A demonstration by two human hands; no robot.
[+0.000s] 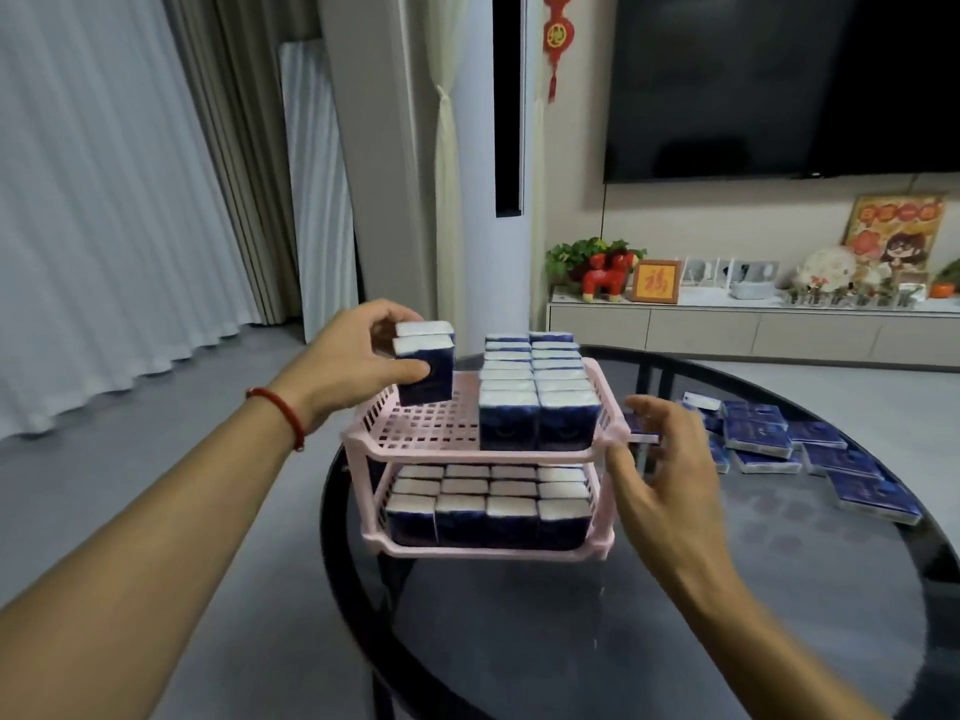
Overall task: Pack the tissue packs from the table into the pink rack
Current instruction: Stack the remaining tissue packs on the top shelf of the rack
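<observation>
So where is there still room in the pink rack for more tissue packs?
The top shelf is bare on its left half, between the rack's left wall and the two rows of standing packs. The left hand is holding two packs over the back of that gap. The bottom shelf looks packed full across the front.

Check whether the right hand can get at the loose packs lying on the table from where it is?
Probably yes: the right hand is open beside the pink rack, and the loose packs lie just beyond it with nothing between.
</observation>
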